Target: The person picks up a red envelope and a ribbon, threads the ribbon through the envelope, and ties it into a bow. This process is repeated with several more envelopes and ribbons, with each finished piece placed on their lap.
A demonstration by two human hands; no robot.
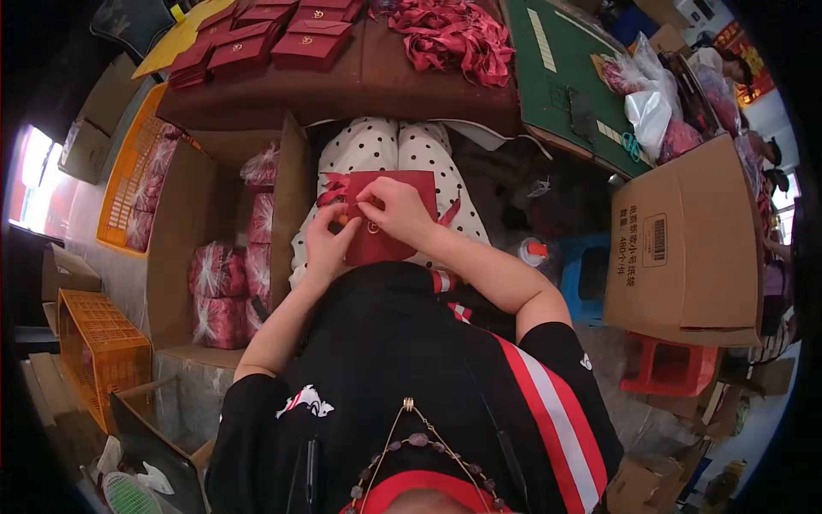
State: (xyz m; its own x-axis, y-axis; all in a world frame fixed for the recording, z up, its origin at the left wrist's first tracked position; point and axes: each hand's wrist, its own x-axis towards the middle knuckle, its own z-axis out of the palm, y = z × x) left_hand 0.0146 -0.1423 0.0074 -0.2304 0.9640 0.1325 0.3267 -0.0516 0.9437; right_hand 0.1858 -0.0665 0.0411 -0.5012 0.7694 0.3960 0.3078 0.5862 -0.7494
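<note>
A dark red paper gift bag [377, 248] with a small gold emblem lies flat across my lap. Loops of red ribbon [336, 187] show at its left side, and another ribbon end sticks out at the right. My left hand [330, 240] is over the bag's left part, thumb and fingers pinched around the ribbon. Just beside it, my right hand [398, 207] reaches across the bag with its fingertips also closed on the ribbon. The fingers partly hide the thin stretch of ribbon between the two hands.
Folded red bags [312, 43] and a heap of red ribbons [454, 38] lie on the brown-covered table [377, 94]. At my left, an open carton [184, 248] holds plastic-wrapped red bundles. A closed carton [685, 248] rests on a red stool [670, 364] at the right.
</note>
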